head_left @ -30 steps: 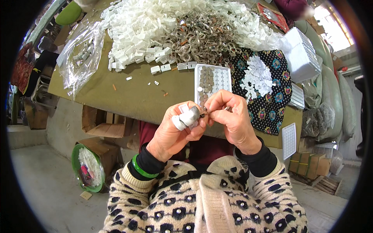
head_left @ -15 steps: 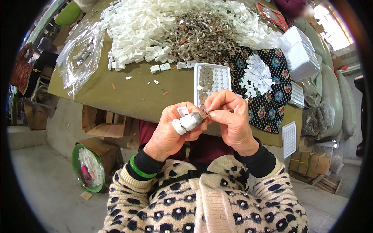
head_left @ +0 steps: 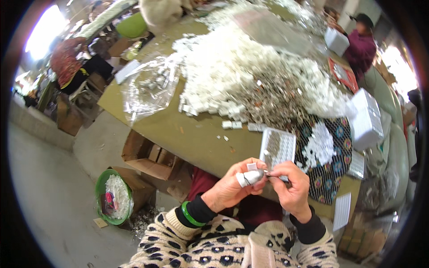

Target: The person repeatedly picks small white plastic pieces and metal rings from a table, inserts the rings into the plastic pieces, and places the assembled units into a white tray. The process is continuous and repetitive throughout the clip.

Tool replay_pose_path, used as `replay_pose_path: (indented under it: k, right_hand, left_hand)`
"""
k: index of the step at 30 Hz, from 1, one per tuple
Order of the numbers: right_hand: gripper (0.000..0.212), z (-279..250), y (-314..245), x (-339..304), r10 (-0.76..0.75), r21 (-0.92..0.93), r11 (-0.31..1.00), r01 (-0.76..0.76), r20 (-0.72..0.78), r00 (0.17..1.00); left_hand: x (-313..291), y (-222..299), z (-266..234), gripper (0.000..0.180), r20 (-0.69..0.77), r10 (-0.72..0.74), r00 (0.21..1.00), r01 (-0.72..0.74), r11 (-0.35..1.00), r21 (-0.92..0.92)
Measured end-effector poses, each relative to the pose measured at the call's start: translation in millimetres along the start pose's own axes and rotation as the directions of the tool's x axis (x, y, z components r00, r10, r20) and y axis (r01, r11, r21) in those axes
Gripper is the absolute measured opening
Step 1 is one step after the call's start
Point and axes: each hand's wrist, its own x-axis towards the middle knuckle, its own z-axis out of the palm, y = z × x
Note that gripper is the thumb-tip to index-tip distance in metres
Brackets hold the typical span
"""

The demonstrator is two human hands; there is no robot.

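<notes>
My left hand (head_left: pixel 234 190) is closed in a pinch around a small white plastic piece (head_left: pixel 251 166). One of its fingers wears a white wrapping (head_left: pixel 251 178) with a grey tip. Fingertip to fingertip with it, my right hand (head_left: pixel 292 185) pinches something thin and small that I cannot make out. Both hands are just off the table's near edge. Right behind them lies a white tray (head_left: pixel 291 149) of small cavities, its left part holding rows of round greyish pieces.
Translucent white plastic parts (head_left: pixel 219 67) heap across the table (head_left: pixel 196 138), with tangled metallic pieces (head_left: pixel 272 98) beside them. White bits (head_left: pixel 319 147) lie on a patterned dark cloth (head_left: pixel 328 183). Stacked white trays (head_left: pixel 367 118) stand right. A green basin (head_left: pixel 99 192) sits on the floor. Another person (head_left: pixel 361 47) is far right.
The view has swung, so the table and hands appear lower and further right; the far-right person now shows more fully. My hands keep fingertips together, the white piece still in the left.
</notes>
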Motion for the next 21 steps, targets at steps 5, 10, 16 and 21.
replay_pose_path:
  k: [5,10,16,21]
  right_hand:
    - [0.006,3,-5,-6,0.324,0.508,0.8,-0.319,0.083,0.943]
    - [0.008,4,-11,-8,0.403,0.52,0.725,-0.452,0.212,0.89]
    - [0.008,3,-10,-8,0.431,0.461,0.776,-0.431,0.113,0.895]
    - [0.007,6,-9,-6,0.43,0.527,0.755,-0.389,0.049,0.902]
  left_hand:
    - [-2,-4,4,0.012,-0.114,0.118,0.986,-0.045,0.86,0.508]
    - [-7,-11,4,0.016,0.032,0.19,0.981,-0.129,0.526,0.84]
    - [-10,-9,4,0.021,0.03,0.233,0.972,-0.168,0.601,0.781]
    - [-20,2,7,0.032,-0.186,0.02,0.982,0.101,0.782,0.615]
